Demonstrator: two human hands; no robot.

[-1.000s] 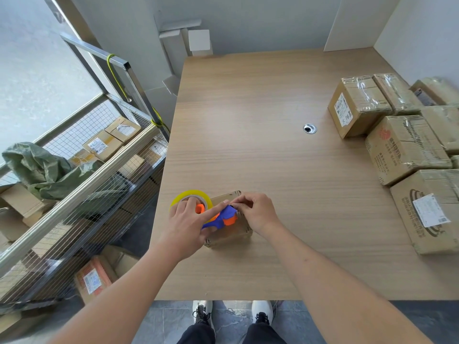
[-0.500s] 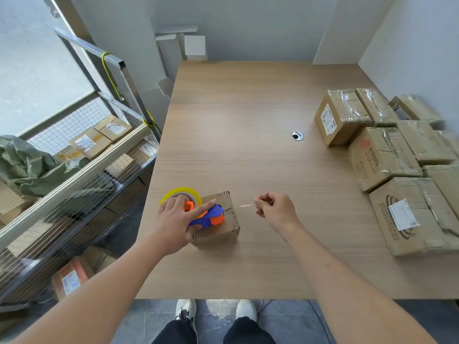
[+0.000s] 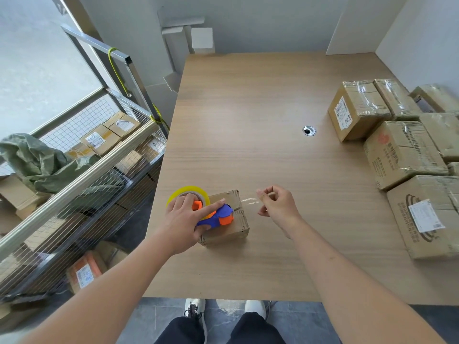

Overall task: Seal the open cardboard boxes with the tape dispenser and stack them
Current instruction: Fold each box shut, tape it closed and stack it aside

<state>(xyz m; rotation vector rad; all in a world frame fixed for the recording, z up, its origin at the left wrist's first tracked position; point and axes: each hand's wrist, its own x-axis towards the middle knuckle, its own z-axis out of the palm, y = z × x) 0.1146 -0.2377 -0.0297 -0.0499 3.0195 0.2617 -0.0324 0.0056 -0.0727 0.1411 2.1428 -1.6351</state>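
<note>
While a wooden table [image 3: 260, 100] fills the room's corner between grey walls, taped cardboard boxes [image 3: 402, 155] are seen massed along its right edge and a wire shelf rack [image 3: 82, 175] to its left. Since half a second ago, the tape strip [image 3: 249, 201] has been drawn out further. The tape dispenser [image 3: 211, 214] is pressed onto the small box [image 3: 228, 229] near the front edge by the left hand [image 3: 185, 219], fingers curled around it; the strip's end is pinched by the right hand [image 3: 277, 204].
</note>
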